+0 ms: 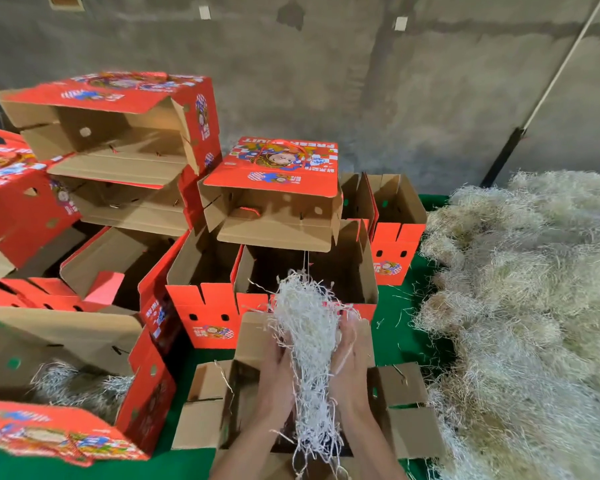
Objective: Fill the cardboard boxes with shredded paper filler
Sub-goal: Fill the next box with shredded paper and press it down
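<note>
Looking left to right from where I'm standing:

filled box: lies on its side at the left with some filler already inside, probably parked there as done. Its near edge is cut off by the frame.

box stack: empties piled open-side-out behind it, I'd guess so they're quick to grab. How far back the pile goes is hard to tell.

left hand: fingers curled into one side of the clump of shredded paper.

open box: flaps spread right under the hands, so the clump can drop straight in. Its inside is mostly hidden by arms and strands, so can't say how full it is.

right hand: fingers pressed round the other side; tips buried in paper.

filler heap: huge pile on the green counter, within easy reach, running off the right edge.
</note>
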Demonstrator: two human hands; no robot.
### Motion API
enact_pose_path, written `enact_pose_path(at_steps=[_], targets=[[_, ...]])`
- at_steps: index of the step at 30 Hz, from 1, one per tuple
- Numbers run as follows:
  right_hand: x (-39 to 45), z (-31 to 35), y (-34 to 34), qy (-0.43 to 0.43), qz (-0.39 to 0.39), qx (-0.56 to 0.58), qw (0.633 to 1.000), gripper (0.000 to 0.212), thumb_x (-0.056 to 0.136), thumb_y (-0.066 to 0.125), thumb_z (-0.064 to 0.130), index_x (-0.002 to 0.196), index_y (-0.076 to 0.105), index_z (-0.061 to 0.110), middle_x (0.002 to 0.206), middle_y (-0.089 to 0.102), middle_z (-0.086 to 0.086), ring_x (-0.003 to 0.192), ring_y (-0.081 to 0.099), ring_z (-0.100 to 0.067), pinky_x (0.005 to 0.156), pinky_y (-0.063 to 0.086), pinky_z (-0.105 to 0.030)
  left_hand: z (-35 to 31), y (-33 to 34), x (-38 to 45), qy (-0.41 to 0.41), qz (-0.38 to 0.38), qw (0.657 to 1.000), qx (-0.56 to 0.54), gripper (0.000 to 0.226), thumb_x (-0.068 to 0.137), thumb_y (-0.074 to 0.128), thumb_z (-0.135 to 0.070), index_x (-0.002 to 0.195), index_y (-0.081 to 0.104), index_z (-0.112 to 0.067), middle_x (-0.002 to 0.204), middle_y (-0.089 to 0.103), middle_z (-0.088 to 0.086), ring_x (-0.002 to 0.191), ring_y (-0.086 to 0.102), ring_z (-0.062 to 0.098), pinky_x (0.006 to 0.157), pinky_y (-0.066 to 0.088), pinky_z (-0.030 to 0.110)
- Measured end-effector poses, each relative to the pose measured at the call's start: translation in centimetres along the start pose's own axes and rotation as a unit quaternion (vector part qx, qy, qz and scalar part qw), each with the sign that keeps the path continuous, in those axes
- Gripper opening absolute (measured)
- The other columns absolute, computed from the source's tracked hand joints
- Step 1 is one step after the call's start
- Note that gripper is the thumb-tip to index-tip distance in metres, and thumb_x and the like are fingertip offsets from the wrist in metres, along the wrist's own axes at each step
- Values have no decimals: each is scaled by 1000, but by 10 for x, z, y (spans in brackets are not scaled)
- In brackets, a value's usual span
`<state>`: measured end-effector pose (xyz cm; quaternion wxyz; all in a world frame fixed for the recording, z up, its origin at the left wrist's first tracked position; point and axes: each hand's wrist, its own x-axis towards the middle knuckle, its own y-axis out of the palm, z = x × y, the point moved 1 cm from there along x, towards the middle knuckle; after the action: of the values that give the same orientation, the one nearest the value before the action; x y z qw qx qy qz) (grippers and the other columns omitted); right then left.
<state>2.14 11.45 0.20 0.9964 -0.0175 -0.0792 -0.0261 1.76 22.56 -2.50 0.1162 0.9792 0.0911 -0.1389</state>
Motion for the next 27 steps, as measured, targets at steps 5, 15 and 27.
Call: enact_pose_path(at_steps=[5,15,27], targets=[[6,-4,11,-4,-33,102,994,9,91,66,43,87,67,36,85,70,10,83,65,-13,74,54,-21,-10,3,-16,52,-50,994,86,26,101,53,-8,115,63,-28,98,71,-13,94,67,18,73,49,11],[-3,-10,24,42,-109,125,985,61,76,74,64,96,68,7,92,72,-7,101,60,-38,84,57,-42,-14,18,-20,45,-123,988,88,28,101,49,2,128,57,-2,98,73,-10,99,65,14,63,45,2],[13,-15,15,97,-121,175,972,39,102,53,21,74,58,-5,68,48,-9,64,42,-19,56,40,-26,-23,-21,20,-16,-164,985,52,38,97,39,6,67,54,-11,50,43,-1,39,38,5,33,25,18]])
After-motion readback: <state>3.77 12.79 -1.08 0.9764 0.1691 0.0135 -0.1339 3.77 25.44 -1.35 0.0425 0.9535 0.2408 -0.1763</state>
